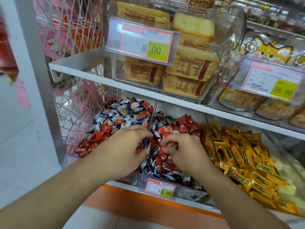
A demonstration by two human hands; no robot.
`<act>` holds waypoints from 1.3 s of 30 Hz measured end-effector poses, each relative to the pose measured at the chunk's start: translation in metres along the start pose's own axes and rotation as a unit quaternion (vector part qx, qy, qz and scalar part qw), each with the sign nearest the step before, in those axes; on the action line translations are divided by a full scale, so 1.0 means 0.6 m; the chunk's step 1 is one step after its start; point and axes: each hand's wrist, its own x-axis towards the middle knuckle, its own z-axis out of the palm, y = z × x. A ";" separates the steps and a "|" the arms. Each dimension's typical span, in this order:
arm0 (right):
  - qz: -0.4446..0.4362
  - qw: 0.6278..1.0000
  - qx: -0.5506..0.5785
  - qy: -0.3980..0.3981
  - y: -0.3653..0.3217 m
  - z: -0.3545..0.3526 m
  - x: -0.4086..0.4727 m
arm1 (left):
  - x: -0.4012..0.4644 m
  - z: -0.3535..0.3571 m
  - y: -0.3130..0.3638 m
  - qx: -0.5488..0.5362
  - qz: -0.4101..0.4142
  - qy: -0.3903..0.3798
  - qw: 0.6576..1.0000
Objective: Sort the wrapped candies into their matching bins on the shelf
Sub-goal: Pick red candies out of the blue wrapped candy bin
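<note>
Three clear bins sit side by side on the lower shelf. The left bin [105, 118] holds mixed red, dark blue and white wrapped candies. Red and dark blue candies also fill the middle bin [175, 128]. Yellow wrapped candies [239, 151] lie heaped in the right bin. My left hand [122, 149] rests palm down at the clear divider [149, 128] between the left and middle bins, its fingers curled over candies. My right hand [183, 151] is in the middle bin, fingertips pinching a red candy [162, 148].
A price tag reading 19.90 [160, 189] hangs on the middle bin's front. The white shelf [92, 75] above carries clear boxes of packed toast slices [188, 66] with tags 8.00 and 16.80. A wire rack [72, 100] with pink packets stands at the left.
</note>
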 end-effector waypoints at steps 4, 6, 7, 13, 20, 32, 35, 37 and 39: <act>0.032 0.988 0.150 0.031 -0.022 -0.029 -0.010 | -0.001 -0.002 0.001 -0.017 0.000 0.012 1.000; 0.031 0.971 0.236 0.026 -0.044 -0.040 -0.015 | -0.002 -0.008 0.002 -0.034 0.004 0.023 0.999; 0.027 0.962 0.270 0.017 -0.056 -0.043 -0.019 | -0.002 -0.011 0.004 -0.042 0.007 0.028 0.999; 0.005 0.949 0.315 0.003 -0.092 -0.038 -0.029 | -0.008 -0.025 0.014 -0.104 -0.031 0.053 0.993; 0.023 0.941 0.339 0.001 -0.079 -0.044 -0.033 | 0.001 -0.015 0.021 -0.179 -0.082 0.049 0.979; 0.010 0.999 0.034 -0.032 -0.003 -0.021 -0.014 | -0.011 -0.030 -0.012 -0.004 -0.069 0.032 0.997; -0.005 0.994 -0.059 -0.092 -0.002 0.002 -0.005 | -0.008 -0.009 0.006 -0.007 -0.025 -0.018 0.999; 0.000 0.989 -0.101 -0.110 0.000 0.014 0.002 | -0.008 0.001 0.012 -0.006 -0.022 -0.036 0.999; 0.011 0.987 -0.117 -0.109 0.000 0.022 0.007 | -0.007 0.006 0.012 -0.003 -0.022 -0.036 0.999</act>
